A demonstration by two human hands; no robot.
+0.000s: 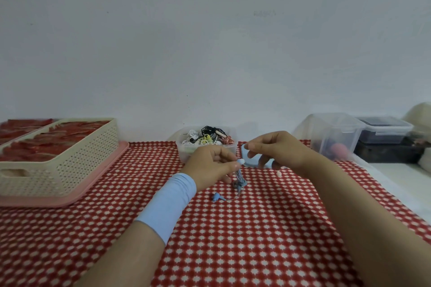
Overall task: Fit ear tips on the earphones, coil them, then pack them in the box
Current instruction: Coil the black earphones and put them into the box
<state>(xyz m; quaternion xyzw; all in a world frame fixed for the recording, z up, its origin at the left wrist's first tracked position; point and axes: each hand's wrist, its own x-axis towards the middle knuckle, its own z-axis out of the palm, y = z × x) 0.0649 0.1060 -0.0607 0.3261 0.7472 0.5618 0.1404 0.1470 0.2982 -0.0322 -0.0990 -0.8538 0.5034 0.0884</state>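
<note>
Your left hand pinches the blue earphones below a white ear tip; right hand fingertips are pressed together, and I cannot tell on what.

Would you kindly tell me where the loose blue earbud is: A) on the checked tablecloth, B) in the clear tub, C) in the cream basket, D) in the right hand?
A: the blue earbud lies on the tablecloth, its cable rising to the left hand.
</note>
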